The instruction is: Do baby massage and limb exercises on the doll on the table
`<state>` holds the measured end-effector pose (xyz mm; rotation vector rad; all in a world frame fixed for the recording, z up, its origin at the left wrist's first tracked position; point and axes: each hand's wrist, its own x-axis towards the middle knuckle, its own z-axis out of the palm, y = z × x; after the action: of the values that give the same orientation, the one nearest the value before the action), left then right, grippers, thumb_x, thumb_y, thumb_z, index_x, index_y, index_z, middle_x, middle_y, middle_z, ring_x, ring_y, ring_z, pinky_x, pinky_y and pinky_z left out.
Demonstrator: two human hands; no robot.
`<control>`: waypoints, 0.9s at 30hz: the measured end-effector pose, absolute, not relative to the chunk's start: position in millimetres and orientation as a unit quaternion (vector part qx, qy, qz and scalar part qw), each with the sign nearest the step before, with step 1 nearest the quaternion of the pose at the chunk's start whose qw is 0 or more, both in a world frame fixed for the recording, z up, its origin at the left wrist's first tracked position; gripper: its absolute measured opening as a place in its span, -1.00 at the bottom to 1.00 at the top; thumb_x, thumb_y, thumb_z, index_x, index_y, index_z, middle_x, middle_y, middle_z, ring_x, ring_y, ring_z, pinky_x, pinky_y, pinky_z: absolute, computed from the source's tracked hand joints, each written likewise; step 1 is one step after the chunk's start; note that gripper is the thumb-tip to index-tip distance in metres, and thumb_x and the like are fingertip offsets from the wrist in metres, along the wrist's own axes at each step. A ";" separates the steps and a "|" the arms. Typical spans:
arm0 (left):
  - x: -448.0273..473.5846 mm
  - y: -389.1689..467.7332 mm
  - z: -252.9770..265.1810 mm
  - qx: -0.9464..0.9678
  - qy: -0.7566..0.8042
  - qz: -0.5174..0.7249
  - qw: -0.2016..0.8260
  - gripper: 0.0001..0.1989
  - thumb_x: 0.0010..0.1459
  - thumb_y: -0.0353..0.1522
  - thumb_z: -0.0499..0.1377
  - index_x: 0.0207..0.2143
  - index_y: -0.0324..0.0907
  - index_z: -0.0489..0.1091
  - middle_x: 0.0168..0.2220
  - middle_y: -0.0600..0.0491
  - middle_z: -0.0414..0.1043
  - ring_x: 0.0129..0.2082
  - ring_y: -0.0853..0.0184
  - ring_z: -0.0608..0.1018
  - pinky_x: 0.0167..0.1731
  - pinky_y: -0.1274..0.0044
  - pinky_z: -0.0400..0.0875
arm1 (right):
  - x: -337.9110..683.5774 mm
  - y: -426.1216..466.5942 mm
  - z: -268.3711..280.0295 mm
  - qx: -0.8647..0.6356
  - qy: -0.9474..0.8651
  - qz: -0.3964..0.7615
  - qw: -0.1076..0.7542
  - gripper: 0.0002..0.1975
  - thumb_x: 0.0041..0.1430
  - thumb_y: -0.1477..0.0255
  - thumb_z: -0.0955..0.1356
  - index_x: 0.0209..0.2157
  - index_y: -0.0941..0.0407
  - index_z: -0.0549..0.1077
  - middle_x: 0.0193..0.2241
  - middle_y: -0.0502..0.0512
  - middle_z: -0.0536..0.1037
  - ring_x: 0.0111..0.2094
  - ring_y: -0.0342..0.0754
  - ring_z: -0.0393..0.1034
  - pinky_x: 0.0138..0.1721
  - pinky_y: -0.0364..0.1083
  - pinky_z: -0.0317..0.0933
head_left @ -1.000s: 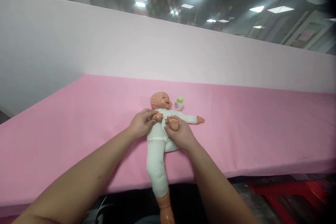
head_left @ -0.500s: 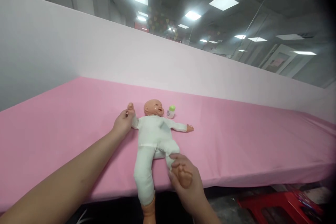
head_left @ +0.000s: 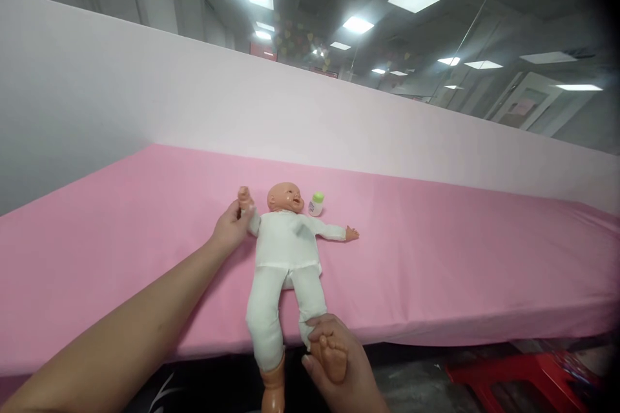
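Note:
A baby doll in white clothes lies on its back on the pink-covered table, its head turned to the right and its legs reaching past the front edge. My left hand is closed around the doll's arm on the left, just below its small hand. At the lower middle, my right hand grips the doll's ankle on the right, and the bare foot shows against my palm. The doll's other leg hangs over the edge, untouched. Beside the doll's head stands a small bottle with a green cap.
A white wall panel runs along the back of the table, with glass above it reflecting ceiling lights. A red plastic stool stands on the floor at the lower right.
My right hand has moved down toward me with the doll's foot, and that leg has straightened from a bent pose. My left hand keeps its hold on the arm.

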<state>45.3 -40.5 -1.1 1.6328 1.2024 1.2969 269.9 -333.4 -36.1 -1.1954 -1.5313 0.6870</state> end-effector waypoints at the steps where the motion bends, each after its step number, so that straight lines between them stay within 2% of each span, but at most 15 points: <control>1: 46.4 -47.0 2.6 0.701 0.452 0.454 0.313 -0.44 0.25 0.07 0.17 0.13 -0.08 0.45 -0.11 0.00 0.59 -0.18 0.17 0.58 -0.17 0.43 0.44 | 270.4 -333.8 -33.9 -0.491 -0.636 0.291 0.520 -0.74 0.08 0.56 0.45 -0.18 0.03 0.48 -0.11 0.09 0.56 -0.08 0.03 0.53 -0.02 -0.05 0.39; 4: 53.4 -63.2 11.4 0.852 0.380 0.322 0.162 -0.40 0.29 0.00 0.17 0.32 0.04 0.34 -0.04 -0.01 0.56 -0.08 0.09 0.54 -0.03 0.32 0.39 | 269.3 -334.0 -27.0 -0.467 -0.617 0.312 0.551 -0.75 0.12 0.51 0.46 -0.15 0.01 0.49 -0.05 0.11 0.56 -0.03 0.04 0.53 0.04 -0.02 0.38; 8: 64.6 -73.2 15.8 0.908 0.353 0.224 0.031 -0.40 0.35 -0.06 0.13 0.38 0.06 0.28 0.00 -0.09 0.51 0.00 0.01 0.47 0.06 0.20 0.31 | 263.3 -324.6 -12.7 -0.455 -0.599 0.326 0.573 -0.79 0.17 0.45 0.47 -0.15 0.00 0.48 0.04 0.13 0.54 0.07 0.07 0.49 0.15 0.05 0.34; 17: 70.1 -76.9 13.9 0.914 0.348 0.207 0.018 -0.52 0.35 -0.15 0.17 0.29 0.12 0.36 0.02 -0.06 0.46 0.05 0.05 0.43 0.08 0.22 0.29 | 259.1 -237.7 15.4 -0.539 -0.599 0.205 0.556 -0.76 0.18 0.35 0.48 -0.11 0.04 0.52 0.15 0.18 0.52 0.19 0.13 0.43 0.22 0.10 0.32; 27: 73.7 -78.7 11.7 0.903 0.364 0.225 0.029 -0.66 0.36 -0.17 0.15 0.14 0.04 0.47 -0.05 -0.07 0.46 0.03 0.06 0.46 0.08 0.23 0.33 | 266.4 -190.3 18.3 -0.600 -0.588 0.215 0.497 -0.73 0.15 0.30 0.46 -0.10 0.03 0.54 -0.06 0.06 0.65 -0.03 0.11 0.56 0.03 0.05 0.42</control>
<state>73.7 -78.7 11.7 2.7862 1.1233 0.6929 266.4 -190.3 18.3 -1.4542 -1.4249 0.5213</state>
